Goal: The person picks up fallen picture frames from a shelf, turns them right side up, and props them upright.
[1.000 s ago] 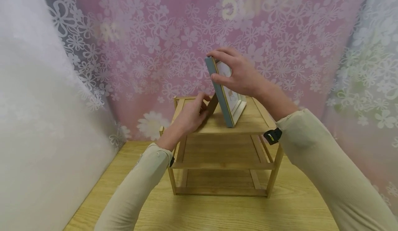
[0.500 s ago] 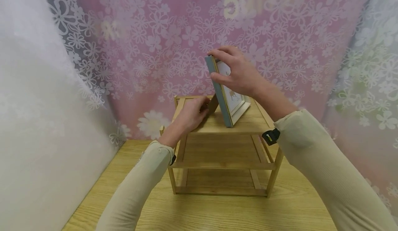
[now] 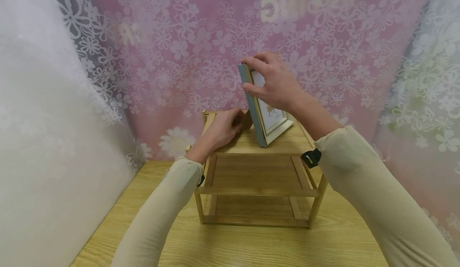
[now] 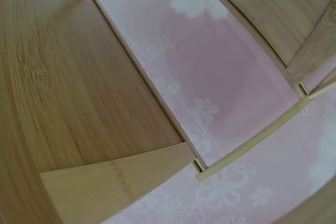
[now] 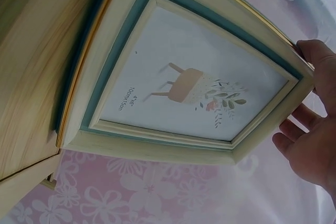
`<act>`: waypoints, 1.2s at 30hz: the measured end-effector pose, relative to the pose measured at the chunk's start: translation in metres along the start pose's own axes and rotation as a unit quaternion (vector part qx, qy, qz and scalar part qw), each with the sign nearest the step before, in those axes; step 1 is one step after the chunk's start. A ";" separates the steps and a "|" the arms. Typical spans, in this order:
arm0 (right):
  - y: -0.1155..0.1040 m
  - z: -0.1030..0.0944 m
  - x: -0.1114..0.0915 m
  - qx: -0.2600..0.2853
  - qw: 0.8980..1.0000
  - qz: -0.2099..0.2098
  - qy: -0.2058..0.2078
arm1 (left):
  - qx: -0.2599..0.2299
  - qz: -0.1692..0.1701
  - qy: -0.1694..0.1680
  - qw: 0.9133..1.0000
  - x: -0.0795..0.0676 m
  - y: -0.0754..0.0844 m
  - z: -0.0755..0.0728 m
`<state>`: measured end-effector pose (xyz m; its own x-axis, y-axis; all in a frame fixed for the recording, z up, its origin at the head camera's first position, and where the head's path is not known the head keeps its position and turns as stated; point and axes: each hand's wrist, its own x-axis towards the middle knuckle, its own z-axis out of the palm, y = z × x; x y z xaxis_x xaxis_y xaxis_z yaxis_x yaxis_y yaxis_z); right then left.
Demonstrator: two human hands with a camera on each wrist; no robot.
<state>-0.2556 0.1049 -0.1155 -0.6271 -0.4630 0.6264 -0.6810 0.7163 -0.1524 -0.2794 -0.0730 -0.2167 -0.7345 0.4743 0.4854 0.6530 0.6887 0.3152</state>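
A picture frame with teal sides and a cream front stands tilted on the top board of a wooden shelf rack. My right hand grips its upper edge, thumb on the near side and fingers over the top. The right wrist view shows the frame's picture, a stool with flowers. Behind the frame, a brown support leg slants down to the board. My left hand pinches this leg with curled fingers; its fingertips are partly hidden.
The rack has two lower shelves and stands on a wood-grain surface. A pink flowered curtain hangs close behind, with a white sheet on the left. The left wrist view shows only rack boards and curtain.
The frame has turned slightly, so more of its picture faces the head camera. My left hand has shifted slightly at the leg; the right hand keeps its grip on the top.
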 end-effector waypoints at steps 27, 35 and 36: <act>-0.002 0.003 0.002 -0.087 0.996 0.008 0.000 | 0.004 -0.006 0.009 1.000 0.006 -0.003 0.006; 0.015 -0.009 -0.005 -0.001 0.998 0.043 0.037 | -0.056 -0.029 0.065 0.996 -0.008 0.009 0.004; 0.019 -0.011 -0.007 0.014 0.998 0.051 0.047 | -0.064 -0.032 0.077 0.994 -0.011 0.013 0.004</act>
<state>-0.2601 0.1271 -0.1140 -0.6560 -0.3375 0.6751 -0.6268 0.7419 -0.2382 -0.2638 -0.0674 -0.2216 -0.7449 0.3346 0.5772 0.6308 0.6348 0.4462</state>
